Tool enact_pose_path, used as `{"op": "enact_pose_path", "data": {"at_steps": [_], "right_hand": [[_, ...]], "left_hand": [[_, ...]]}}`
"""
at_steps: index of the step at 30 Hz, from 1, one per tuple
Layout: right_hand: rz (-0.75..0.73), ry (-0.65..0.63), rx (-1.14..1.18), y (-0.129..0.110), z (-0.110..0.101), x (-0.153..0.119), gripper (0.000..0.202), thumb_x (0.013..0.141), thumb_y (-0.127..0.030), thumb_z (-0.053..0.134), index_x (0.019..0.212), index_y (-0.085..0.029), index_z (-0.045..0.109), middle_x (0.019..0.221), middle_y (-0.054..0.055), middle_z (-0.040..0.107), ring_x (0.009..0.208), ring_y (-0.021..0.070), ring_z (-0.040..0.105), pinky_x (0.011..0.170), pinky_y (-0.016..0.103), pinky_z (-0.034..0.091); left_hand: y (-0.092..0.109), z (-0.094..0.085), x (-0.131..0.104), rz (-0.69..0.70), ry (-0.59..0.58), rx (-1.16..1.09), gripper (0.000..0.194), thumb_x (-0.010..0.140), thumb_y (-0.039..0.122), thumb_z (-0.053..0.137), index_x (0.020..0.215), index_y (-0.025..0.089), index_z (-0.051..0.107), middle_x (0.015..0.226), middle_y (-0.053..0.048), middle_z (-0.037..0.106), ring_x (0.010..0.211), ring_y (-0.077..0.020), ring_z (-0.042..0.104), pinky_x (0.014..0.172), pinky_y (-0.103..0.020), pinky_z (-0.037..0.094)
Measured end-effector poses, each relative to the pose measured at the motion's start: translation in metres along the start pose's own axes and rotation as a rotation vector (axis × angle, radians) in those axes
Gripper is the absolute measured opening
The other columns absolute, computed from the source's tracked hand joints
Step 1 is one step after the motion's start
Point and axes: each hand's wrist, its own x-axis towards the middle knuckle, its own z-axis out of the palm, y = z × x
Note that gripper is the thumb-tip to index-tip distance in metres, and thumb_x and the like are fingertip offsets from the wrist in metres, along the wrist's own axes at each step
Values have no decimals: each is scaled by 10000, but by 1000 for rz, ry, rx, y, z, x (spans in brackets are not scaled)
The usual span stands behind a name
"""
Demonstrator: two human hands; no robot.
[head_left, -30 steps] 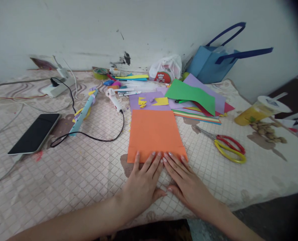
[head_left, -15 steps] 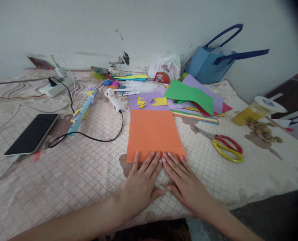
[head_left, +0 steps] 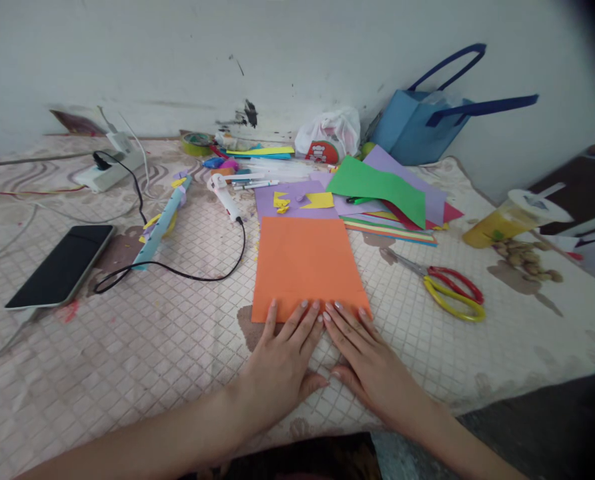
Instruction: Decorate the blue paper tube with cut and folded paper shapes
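An orange sheet of paper (head_left: pixel 305 257) lies flat on the patterned tablecloth (head_left: pixel 192 333) in front of me. My left hand (head_left: pixel 287 353) rests palm down with its fingertips on the sheet's near edge, fingers stretched out. Beside it, my right hand (head_left: pixel 365 357) lies flat too, its fingertips on the near right part of that edge. Neither hand grips anything; the two index fingers almost meet. Just beyond the sheet is a purple sheet (head_left: pixel 267 199) with yellow paper scraps (head_left: pixel 317 200) on it.
Scissors (head_left: pixel 450 290) with red and yellow handles lie to the right, near a tilted cup of yellow drink (head_left: pixel 507 220). A white glue gun (head_left: pixel 225 200) trails a black cord. At left is a phone (head_left: pixel 62 267). Green paper (head_left: pixel 377 187) and a blue bag (head_left: pixel 417 127) are behind.
Both hands stay in the same place on the orange sheet. The whole view has shifted very slightly; nothing has been picked up or let go.
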Motion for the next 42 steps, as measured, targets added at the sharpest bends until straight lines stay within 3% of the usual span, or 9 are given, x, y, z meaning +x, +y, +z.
{"op": "enact_pose_path", "data": {"at_steps": [28, 35, 42], "right_hand": [[13, -18, -6, 1, -1, -1, 657, 929, -323, 400, 1487, -146, 102, 1532, 90, 227, 1419, 234, 158, 1102, 523, 286], [8, -42, -29, 5, -2, -6, 661, 938, -354, 384, 1487, -154, 76, 1531, 85, 224, 1417, 242, 169, 1103, 573, 226], [115, -19, -65, 22, -3, -28, 673, 931, -295, 381, 1491, -195, 21, 1519, 89, 261, 1401, 253, 224, 1103, 594, 178]], "left_hand": [[0, 0, -1, -9, 13, -26, 676, 925, 570, 180, 1461, 161, 224, 1547, -84, 169, 1424, -243, 159, 1125, -557, 155], [-7, -7, -8, -34, 2, -44, 699, 913, 598, 188, 1443, 151, 273, 1538, -90, 197, 1416, -232, 195, 1125, -542, 166], [-16, -9, -26, -90, 43, 35, 714, 891, 594, 327, 1422, 117, 323, 1524, -123, 225, 1392, -273, 254, 1116, -559, 171]]}}
